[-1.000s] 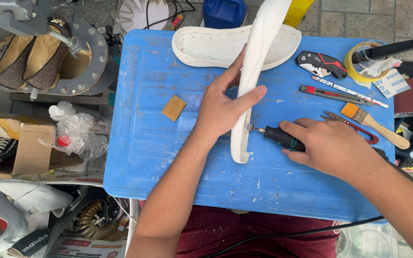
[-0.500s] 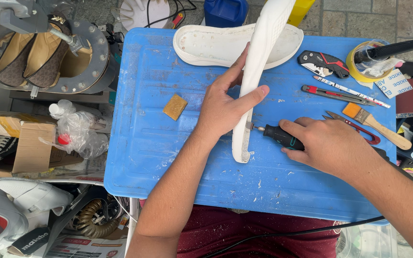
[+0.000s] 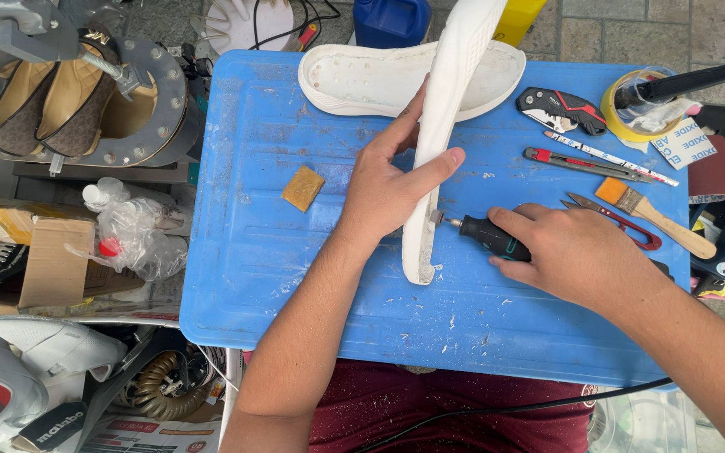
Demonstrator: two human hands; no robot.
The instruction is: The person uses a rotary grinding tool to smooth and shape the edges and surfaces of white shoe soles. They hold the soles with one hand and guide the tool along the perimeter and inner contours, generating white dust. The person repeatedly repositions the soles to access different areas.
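My left hand (image 3: 392,189) grips a white shoe sole (image 3: 446,109) held on edge, its heel end resting on the blue plastic tabletop (image 3: 237,260). My right hand (image 3: 581,256) is closed around a black rotary tool (image 3: 488,236). The tool's small grinding tip touches the sole's side near the lower end. A second white sole (image 3: 362,80) lies flat at the table's far edge, partly behind the upright one. White dust and shavings lie scattered around the work spot.
A tan sanding block (image 3: 303,188) lies left of my hand. On the right are a folding knife (image 3: 564,107), a utility cutter (image 3: 576,164), red-handled scissors (image 3: 618,220), a brush (image 3: 652,218) and a tape roll (image 3: 631,113). A metal shoe press (image 3: 86,92) stands at left.
None of note: both hands stay in place, with the tool tip pressed against the sole's side.
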